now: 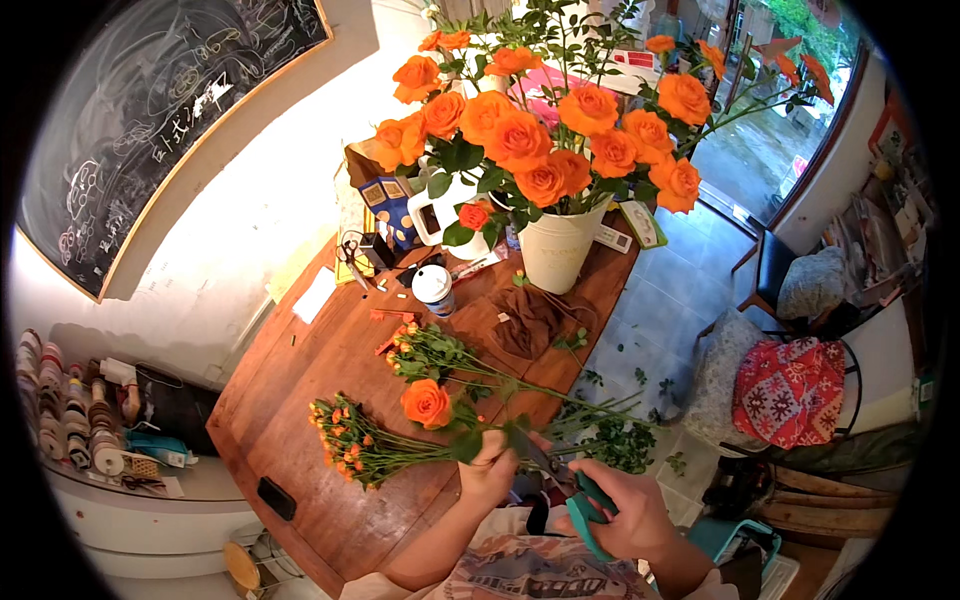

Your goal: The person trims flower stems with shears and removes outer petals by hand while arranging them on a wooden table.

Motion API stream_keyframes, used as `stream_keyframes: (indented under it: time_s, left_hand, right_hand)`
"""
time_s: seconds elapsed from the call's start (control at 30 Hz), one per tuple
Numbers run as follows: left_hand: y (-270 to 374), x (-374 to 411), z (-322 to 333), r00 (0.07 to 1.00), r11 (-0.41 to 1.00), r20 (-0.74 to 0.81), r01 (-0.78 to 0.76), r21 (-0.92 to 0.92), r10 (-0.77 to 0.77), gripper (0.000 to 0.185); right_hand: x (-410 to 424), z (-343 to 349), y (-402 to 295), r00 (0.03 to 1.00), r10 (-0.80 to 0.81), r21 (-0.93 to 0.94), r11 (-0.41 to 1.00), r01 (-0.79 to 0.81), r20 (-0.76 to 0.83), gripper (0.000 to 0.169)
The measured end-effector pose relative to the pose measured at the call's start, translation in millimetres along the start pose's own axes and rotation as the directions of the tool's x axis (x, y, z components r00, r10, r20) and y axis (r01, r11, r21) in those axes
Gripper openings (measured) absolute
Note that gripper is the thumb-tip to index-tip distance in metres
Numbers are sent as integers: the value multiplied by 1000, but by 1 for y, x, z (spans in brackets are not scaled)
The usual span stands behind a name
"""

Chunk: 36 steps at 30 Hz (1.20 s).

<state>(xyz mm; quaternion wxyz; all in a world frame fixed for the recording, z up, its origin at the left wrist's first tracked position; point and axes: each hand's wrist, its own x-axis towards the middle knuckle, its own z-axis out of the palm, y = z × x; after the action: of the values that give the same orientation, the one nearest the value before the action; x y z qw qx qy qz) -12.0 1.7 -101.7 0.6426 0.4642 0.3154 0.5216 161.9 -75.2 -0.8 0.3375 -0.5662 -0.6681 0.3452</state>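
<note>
My left hand (489, 463) is closed around the stem of an orange rose (426, 403), whose bloom points left over the table. Green-handled pruning shears (589, 517) are in my right hand (634, 506). Their metal blades (551, 466) reach up beside the fingers of my left hand; whether they touch the stem I cannot tell. A bunch of small orange spray roses (345, 442) lies left of my left hand, its stems passing behind that hand. Beyond the single rose lies another bunch with small orange buds and green leaves (427, 356).
A cream bucket of orange roses (562, 251) stands at the wooden table's (292, 405) far end. Near it are a lidded paper cup (433, 291), a brown cloth (529, 319) and a white watering can (450, 202). A phone (276, 498) lies near the left edge. Cut leaves (622, 442) litter the floor.
</note>
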Motion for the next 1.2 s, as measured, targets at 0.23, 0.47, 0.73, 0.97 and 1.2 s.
stream_keyframes:
  time_s: [0.23, 0.47, 0.73, 0.97, 1.2]
  left_hand:
    - [8, -1, -10, 996, 959, 48, -85, 270, 75, 13]
    - [22, -10, -18, 988, 978, -64, -132, 160, 144, 15]
    - [64, -25, -14, 968, 927, -140, -151, 344, 210, 26]
    - [70, -32, -12, 976, 949, -162, -90, 302, 144, 23]
    - [57, -23, 1, 997, 896, 47, 27, 442, -53, 19]
  right_hand:
    - [3, 2, 20, 999, 34, 125, 992, -30, -27, 56]
    - [102, 37, 112, 975, 149, 39, 989, -145, -164, 62]
    - [209, 128, 252, 894, 446, -499, 786, -366, 45, 57]
    - [204, 122, 215, 991, 34, -480, 877, 32, 128, 33]
    - [122, 50, 4, 884, -467, 480, 780, 402, 18, 13]
